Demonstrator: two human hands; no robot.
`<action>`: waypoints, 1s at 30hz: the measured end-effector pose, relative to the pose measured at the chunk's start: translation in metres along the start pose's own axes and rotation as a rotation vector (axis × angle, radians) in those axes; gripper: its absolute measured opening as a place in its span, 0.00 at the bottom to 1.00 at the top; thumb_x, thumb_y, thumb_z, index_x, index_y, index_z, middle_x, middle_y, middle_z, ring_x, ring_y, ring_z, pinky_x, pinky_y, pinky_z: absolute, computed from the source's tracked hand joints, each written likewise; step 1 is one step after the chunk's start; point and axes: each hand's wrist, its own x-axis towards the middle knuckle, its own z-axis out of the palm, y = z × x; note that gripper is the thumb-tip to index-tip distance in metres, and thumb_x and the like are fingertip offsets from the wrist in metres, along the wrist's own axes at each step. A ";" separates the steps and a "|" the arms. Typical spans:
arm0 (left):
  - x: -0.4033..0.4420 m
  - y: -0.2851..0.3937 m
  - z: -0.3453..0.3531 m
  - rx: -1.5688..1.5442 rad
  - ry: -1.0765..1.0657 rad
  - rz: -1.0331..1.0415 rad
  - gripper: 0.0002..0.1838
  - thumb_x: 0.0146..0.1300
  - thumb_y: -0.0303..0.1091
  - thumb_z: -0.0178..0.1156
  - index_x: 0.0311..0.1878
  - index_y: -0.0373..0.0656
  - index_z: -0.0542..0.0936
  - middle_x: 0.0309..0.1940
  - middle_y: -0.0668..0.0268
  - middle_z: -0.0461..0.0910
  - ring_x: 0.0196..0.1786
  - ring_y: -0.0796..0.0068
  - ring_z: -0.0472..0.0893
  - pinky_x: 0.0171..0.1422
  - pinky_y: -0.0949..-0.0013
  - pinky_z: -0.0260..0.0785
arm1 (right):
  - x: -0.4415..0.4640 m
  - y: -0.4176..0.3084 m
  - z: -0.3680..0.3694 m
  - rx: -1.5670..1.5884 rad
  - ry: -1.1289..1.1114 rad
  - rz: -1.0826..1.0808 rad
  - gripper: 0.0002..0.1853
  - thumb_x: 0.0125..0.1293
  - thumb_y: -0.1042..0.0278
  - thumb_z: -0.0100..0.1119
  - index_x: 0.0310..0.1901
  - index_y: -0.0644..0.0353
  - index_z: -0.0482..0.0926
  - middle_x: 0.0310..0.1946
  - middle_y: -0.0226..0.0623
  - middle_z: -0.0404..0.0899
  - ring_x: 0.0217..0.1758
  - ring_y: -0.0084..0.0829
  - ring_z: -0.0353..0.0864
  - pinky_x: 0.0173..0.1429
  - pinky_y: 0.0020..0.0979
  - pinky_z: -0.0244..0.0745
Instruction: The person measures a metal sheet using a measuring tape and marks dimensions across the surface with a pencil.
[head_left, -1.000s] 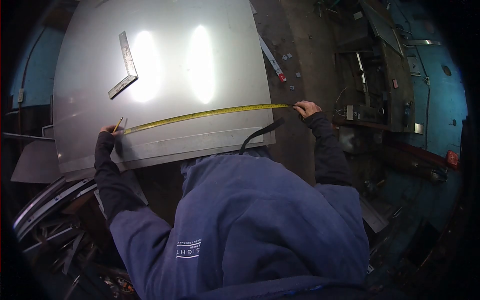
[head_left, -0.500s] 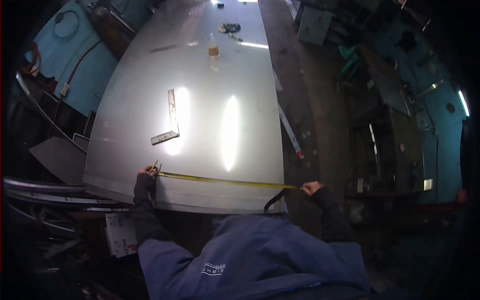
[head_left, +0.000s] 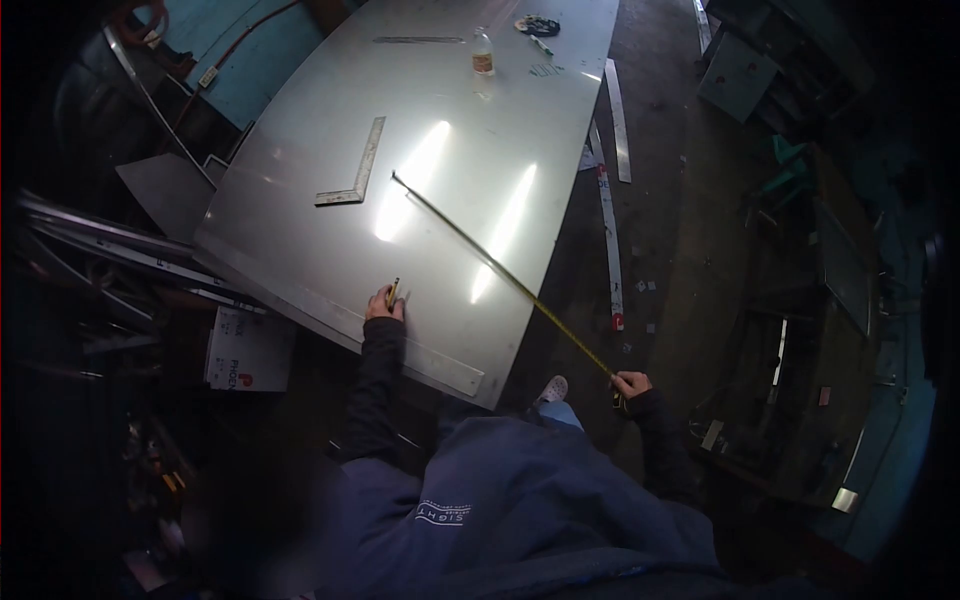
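Note:
My right hand (head_left: 632, 384) is closed around a tape measure (head_left: 618, 401) beyond the right edge of the metal sheet. Its yellow blade (head_left: 500, 270) stretches out over the sheet (head_left: 290, 130), with the hooked end beyond my left hand and nothing holding it. Near the sheet's front edge, my left hand (head_left: 382, 306) grips a short pencil (head_left: 394, 290) that points up between the fingers. An L-shaped metal square (head_left: 369, 165) lies on the sheet, farther out than my left hand.
A bottle (head_left: 483, 52), a dark coiled bundle (head_left: 537, 25) and a marker (head_left: 542, 45) are on the far part of the sheet. Metal strips (head_left: 612, 250) lie on the floor to the right. Metal profiles (head_left: 120, 240) are stacked at the left, near a printed white panel (head_left: 240, 350).
The blade's end has left my left hand and now reaches farther across the sheet at a slant. My left hand has come away from it with the pencil. The view has turned.

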 end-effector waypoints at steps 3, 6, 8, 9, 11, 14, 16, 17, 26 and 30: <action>-0.021 0.029 0.012 0.165 0.000 -0.009 0.28 0.54 0.41 0.62 0.60 0.50 0.69 0.46 0.51 0.72 0.46 0.50 0.76 0.50 0.55 0.71 | 0.003 0.029 -0.015 0.067 0.004 -0.019 0.15 0.64 0.62 0.52 0.28 0.63 0.81 0.18 0.35 0.77 0.24 0.23 0.77 0.31 0.29 0.70; -0.027 0.048 0.016 0.163 -0.064 -0.180 0.31 0.55 0.40 0.61 0.64 0.53 0.65 0.50 0.49 0.69 0.49 0.48 0.75 0.53 0.54 0.70 | 0.011 0.033 -0.036 0.053 0.033 -0.042 0.15 0.63 0.61 0.53 0.28 0.63 0.81 0.18 0.36 0.77 0.24 0.25 0.77 0.31 0.29 0.70; -0.028 0.046 0.018 0.207 -0.037 -0.182 0.32 0.56 0.42 0.60 0.65 0.55 0.64 0.50 0.50 0.67 0.49 0.46 0.75 0.53 0.53 0.70 | 0.018 0.022 -0.053 0.048 0.034 -0.058 0.15 0.63 0.60 0.53 0.28 0.64 0.81 0.18 0.36 0.77 0.24 0.26 0.78 0.31 0.29 0.70; -0.026 0.043 0.020 0.210 -0.037 -0.181 0.32 0.56 0.42 0.60 0.65 0.55 0.64 0.50 0.50 0.67 0.49 0.46 0.75 0.53 0.53 0.70 | 0.025 0.015 -0.061 0.043 0.035 -0.080 0.15 0.63 0.60 0.53 0.28 0.64 0.81 0.18 0.37 0.77 0.24 0.26 0.78 0.32 0.29 0.70; -0.027 0.037 0.025 0.245 -0.014 -0.163 0.31 0.57 0.44 0.59 0.65 0.54 0.63 0.50 0.51 0.67 0.47 0.49 0.76 0.52 0.53 0.70 | 0.044 0.005 -0.076 0.046 0.016 -0.092 0.15 0.63 0.60 0.53 0.28 0.64 0.80 0.18 0.37 0.77 0.24 0.27 0.78 0.32 0.30 0.70; -0.029 0.039 0.029 0.300 0.009 -0.176 0.32 0.57 0.45 0.58 0.65 0.53 0.63 0.50 0.50 0.66 0.47 0.48 0.76 0.51 0.54 0.71 | 0.077 -0.009 -0.093 -0.007 0.024 -0.138 0.16 0.63 0.57 0.53 0.28 0.62 0.81 0.18 0.39 0.77 0.25 0.30 0.79 0.32 0.31 0.70; -0.030 0.045 0.029 0.326 0.019 -0.180 0.32 0.58 0.46 0.58 0.65 0.53 0.63 0.50 0.50 0.66 0.47 0.48 0.76 0.51 0.54 0.71 | 0.101 -0.022 -0.105 0.016 0.019 -0.136 0.16 0.64 0.58 0.53 0.28 0.62 0.81 0.17 0.39 0.76 0.24 0.29 0.78 0.31 0.31 0.69; -0.031 0.047 0.028 0.352 0.030 -0.178 0.31 0.58 0.46 0.58 0.65 0.53 0.63 0.49 0.50 0.67 0.47 0.47 0.76 0.50 0.53 0.71 | 0.114 -0.025 -0.111 0.009 0.008 -0.141 0.16 0.64 0.58 0.53 0.28 0.62 0.81 0.17 0.39 0.76 0.24 0.29 0.78 0.31 0.31 0.69; -0.034 0.082 0.019 0.305 0.146 -0.181 0.31 0.56 0.47 0.59 0.63 0.54 0.66 0.43 0.49 0.70 0.42 0.46 0.76 0.45 0.53 0.72 | 0.242 -0.055 -0.143 0.035 -0.150 -0.268 0.17 0.66 0.60 0.52 0.28 0.66 0.79 0.17 0.35 0.75 0.23 0.22 0.74 0.31 0.29 0.67; -0.032 0.074 0.025 0.218 0.213 -0.331 0.25 0.58 0.48 0.59 0.58 0.52 0.71 0.44 0.52 0.73 0.47 0.52 0.77 0.46 0.58 0.71 | 0.277 -0.051 -0.119 0.100 -0.420 -0.262 0.19 0.69 0.58 0.50 0.27 0.66 0.78 0.20 0.26 0.74 0.26 0.18 0.71 0.32 0.24 0.65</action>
